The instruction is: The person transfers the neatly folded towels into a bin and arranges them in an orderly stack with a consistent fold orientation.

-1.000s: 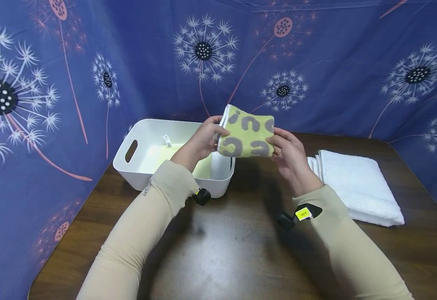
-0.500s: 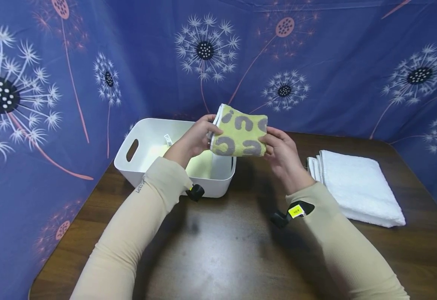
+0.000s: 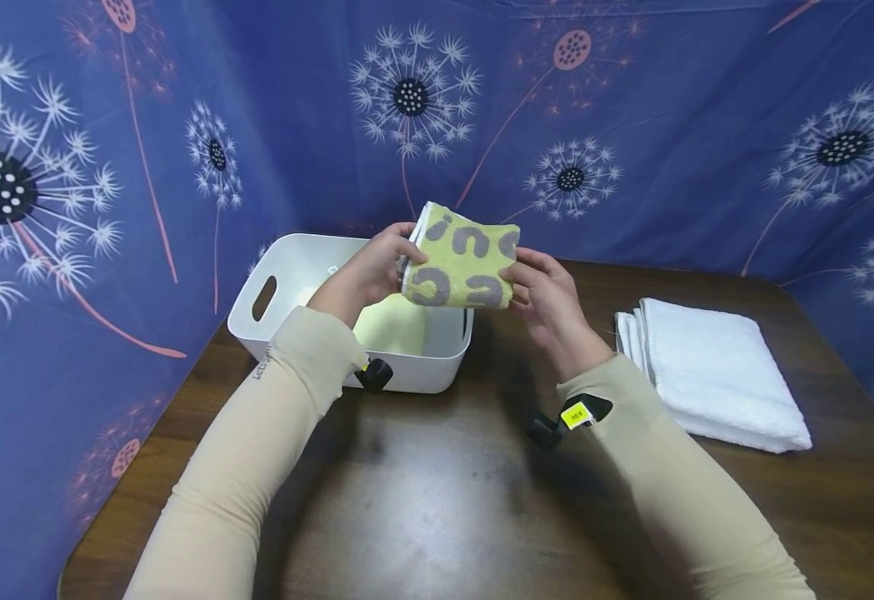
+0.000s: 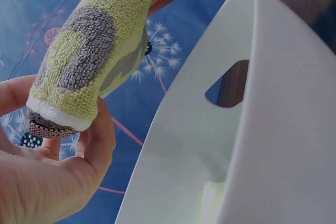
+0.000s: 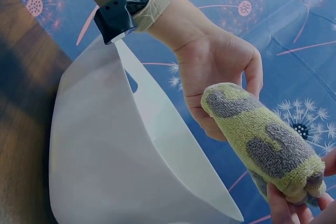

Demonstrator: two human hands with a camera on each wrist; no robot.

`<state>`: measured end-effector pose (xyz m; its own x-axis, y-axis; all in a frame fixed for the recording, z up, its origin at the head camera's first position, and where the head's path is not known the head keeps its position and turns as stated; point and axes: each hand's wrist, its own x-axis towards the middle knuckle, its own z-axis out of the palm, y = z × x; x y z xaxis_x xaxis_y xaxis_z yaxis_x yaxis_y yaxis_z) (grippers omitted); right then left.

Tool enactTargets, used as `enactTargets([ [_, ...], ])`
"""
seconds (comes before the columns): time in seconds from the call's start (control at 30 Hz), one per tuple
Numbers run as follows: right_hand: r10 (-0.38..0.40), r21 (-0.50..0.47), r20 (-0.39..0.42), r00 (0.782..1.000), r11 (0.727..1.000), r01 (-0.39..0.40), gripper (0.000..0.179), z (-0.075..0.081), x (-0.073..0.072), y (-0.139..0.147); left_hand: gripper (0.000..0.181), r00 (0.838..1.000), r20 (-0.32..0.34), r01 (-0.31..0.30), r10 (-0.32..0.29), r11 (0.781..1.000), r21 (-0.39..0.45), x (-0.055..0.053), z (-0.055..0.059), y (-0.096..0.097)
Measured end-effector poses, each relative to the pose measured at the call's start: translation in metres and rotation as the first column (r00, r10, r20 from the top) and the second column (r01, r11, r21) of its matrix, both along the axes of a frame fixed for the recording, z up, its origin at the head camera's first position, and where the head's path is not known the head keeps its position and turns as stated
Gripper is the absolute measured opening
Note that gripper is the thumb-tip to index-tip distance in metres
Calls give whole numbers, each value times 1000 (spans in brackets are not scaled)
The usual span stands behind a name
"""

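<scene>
A folded yellow towel [image 3: 462,262] with grey spots and a white border is held up above the white bin [image 3: 414,375]. My left hand [image 3: 369,265] pinches its left end, thumb in front and fingers behind. At the opposite end my right hand [image 3: 552,308] grips the towel between thumb and fingers. From the left wrist, the towel [image 4: 89,40] looks thick and layered, its white edge between the thumb and fingers. In the right wrist view, fingertips [image 5: 281,203] hold the bunched end. Inside the bin lies a pale yellow cloth [image 3: 395,327], partly hidden by the left arm.
To the right, a thick folded white towel [image 3: 717,371] lies on the dark wooden table [image 3: 437,500]. Blue fabric [image 3: 287,108] printed with dandelions hangs behind and at both sides. An oval handle hole [image 3: 263,300] pierces the bin's left end.
Both hands have carried the folded yellow towel leftward and slightly up, further over the bin. The grip of each hand looks the same. Bin and white towel have stayed put.
</scene>
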<state>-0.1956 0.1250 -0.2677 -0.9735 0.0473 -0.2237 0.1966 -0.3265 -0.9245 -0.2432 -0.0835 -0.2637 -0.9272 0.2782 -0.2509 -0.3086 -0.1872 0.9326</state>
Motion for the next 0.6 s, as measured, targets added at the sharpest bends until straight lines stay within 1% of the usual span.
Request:
enactTargets([
  [0.23,7,22,2,1000,1000,-7,42,2,-3,-13,54,1000,2,-5,5,1000,-4,0,2,-15],
  [0.43,14,34,15,1000,999,-14,42,3,-6,-23,54,1000,-8,9,-10,1000,-20,1,4,-28],
  [0.6,21,56,25,999,998,-22,41,2,-7,-32,54,1000,-4,6,-6,999,-33,2,3,-38],
])
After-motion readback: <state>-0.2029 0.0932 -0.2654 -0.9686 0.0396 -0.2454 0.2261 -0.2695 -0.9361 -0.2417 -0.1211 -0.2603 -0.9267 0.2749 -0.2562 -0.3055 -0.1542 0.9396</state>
